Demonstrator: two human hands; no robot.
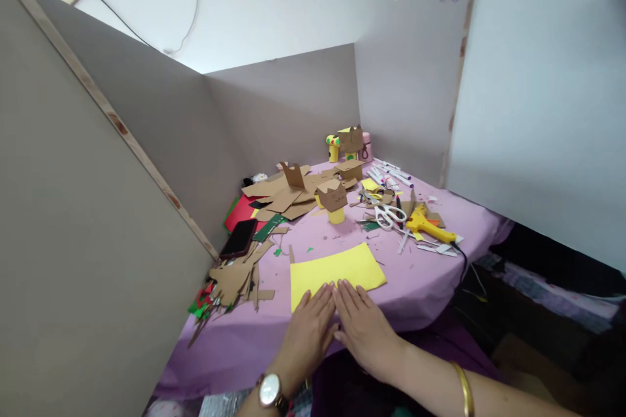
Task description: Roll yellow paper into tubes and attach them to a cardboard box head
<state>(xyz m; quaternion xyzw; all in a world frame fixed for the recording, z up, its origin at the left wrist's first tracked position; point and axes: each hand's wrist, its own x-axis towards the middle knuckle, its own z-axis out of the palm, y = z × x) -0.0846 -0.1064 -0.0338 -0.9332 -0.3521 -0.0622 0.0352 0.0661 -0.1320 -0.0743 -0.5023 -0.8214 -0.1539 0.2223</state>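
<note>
A yellow sheet [337, 268] lies flat near the front edge of the table. My left hand [312, 327] rests on its near edge with the fingers stretched out. Beside it, my right hand [362, 325] also lies flat on the sheet, its fingertips touching those of the left. Neither hand grasps anything. Just beyond the sheet stands a small figure [333, 200] with a brown cardboard cat-like head on a yellow base.
Cardboard scraps [235, 280] and a phone [238, 238] lie left. White-handled scissors [390, 216], a yellow glue gun [430, 228] and several markers [388, 174] are on the right. Cardboard pieces [293, 198] are piled behind. Grey panels [288, 104] enclose the purple-covered table [235, 355].
</note>
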